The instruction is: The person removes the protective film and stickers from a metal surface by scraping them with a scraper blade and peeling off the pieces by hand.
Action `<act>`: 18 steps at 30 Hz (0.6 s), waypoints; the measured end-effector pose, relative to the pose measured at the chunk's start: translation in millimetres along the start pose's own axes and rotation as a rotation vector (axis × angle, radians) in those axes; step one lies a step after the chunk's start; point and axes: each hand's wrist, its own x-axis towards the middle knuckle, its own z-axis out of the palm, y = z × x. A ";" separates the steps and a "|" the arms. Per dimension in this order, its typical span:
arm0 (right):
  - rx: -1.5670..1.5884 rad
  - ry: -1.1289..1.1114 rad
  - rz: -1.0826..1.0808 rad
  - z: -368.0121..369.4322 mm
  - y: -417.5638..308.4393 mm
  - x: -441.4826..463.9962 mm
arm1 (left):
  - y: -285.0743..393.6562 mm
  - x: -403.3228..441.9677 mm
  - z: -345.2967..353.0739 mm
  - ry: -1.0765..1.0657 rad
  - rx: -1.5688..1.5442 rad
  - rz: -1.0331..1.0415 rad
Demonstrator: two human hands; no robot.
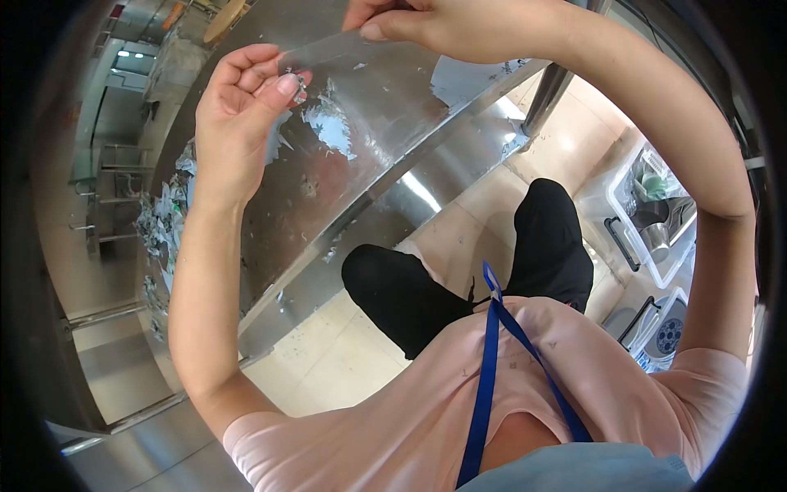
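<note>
A thin, clear strip (328, 54) is stretched between my two hands above the metal table (283, 217). My left hand (250, 94) pinches its left end between thumb and fingers, with small grey-white scraps stuck at the thumb tip. The other end is held by my right hand (410, 23), whose fingers are closed on it near the top edge of the view. Below the strip, a torn pale-blue patch (330, 129) lies on the tabletop.
Shredded scraps (168, 217) are heaped at the table's left side. A pale sheet (463, 80) lies by the right edge. Clear plastic bins (656, 262) with items inside stand on the floor at right. My knees are beside the table's edge.
</note>
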 end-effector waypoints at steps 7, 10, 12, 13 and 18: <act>-0.275 0.147 -0.363 35.1 25.8 -11.1 | -7.2 -8.4 -34.0 0.253 0.811 -0.090; -0.422 0.123 -0.550 49.0 12.8 -22.9 | -11.1 -16.9 -36.7 0.176 1.124 0.278; -0.591 0.093 -0.622 51.0 -0.1 -35.2 | -10.8 -24.9 -29.0 0.083 1.196 0.482; -0.614 0.102 -0.665 52.9 -1.3 -39.8 | -11.6 -30.7 -27.4 0.088 1.179 0.370; -0.681 0.161 -0.839 67.6 1.3 -49.9 | -13.5 -40.4 -24.2 0.051 1.164 0.231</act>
